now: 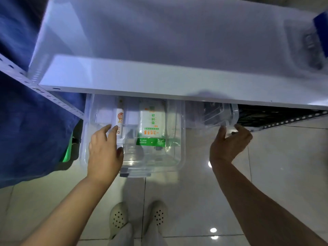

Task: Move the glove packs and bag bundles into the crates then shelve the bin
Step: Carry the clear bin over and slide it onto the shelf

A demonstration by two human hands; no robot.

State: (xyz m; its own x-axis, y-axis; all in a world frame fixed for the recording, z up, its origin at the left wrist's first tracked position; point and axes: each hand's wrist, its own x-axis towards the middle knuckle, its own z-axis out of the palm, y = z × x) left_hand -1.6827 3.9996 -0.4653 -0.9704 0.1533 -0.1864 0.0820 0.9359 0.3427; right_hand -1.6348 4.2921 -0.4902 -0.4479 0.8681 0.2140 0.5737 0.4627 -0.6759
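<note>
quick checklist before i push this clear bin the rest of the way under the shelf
1. Left hand on the clear bin: ok, resting on its near left side.
2. Right hand gripping: cannot tell; fingers touch the second clear container, not this bin.
3. Glove pack inside the bin: ok, lying flat.
4. Orange-and-white bundle inside: ok.
5. Clearance under the white shelf: cannot tell.
6. Feet out of the way: ok.

A white metal shelf (159,80) stands over glossy pale floor tiles (195,201) reflecting ceiling lights.
</note>
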